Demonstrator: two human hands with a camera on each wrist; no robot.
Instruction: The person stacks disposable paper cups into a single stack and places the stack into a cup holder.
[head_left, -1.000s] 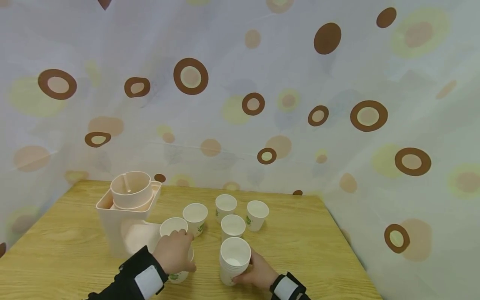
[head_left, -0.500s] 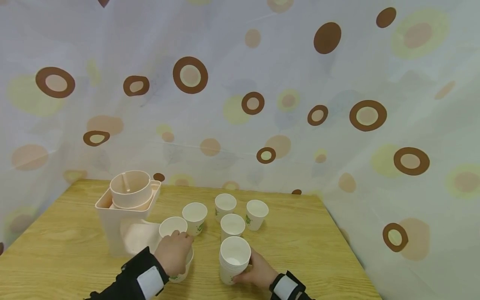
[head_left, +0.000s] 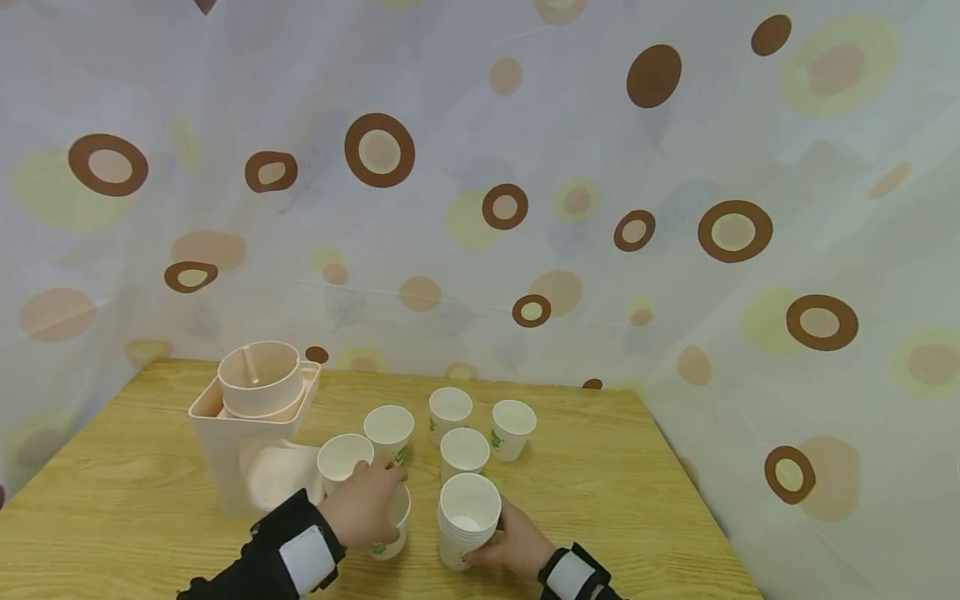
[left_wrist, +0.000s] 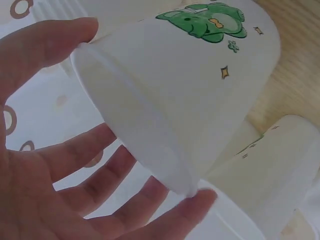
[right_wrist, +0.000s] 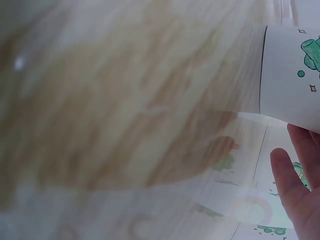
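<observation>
My left hand (head_left: 363, 504) grips a white paper cup (head_left: 388, 548) from above by its rim, left of centre near the front of the table. In the left wrist view the cup (left_wrist: 190, 80) bears a green cartoon animal, with the thumb at one side of the rim and the fingers at the other. My right hand (head_left: 517, 537) holds the lower side of a stack of nested paper cups (head_left: 459, 546); several rims show below the top one. In the right wrist view the printed wall of a cup (right_wrist: 290, 75) lies above the fingertips.
Behind the stack stands a paper cup (head_left: 463, 454), with two more cups (head_left: 450, 425) (head_left: 512, 437) farther back. Near my left hand are two others (head_left: 343, 458) (head_left: 390, 429). A pale pink plastic container (head_left: 240, 458) with a round top stands at left. A patterned curtain (head_left: 450, 250) hangs behind the table.
My left hand has moved a little to the right with its cup, toward the stack. My right hand and the stack have stayed in place.
</observation>
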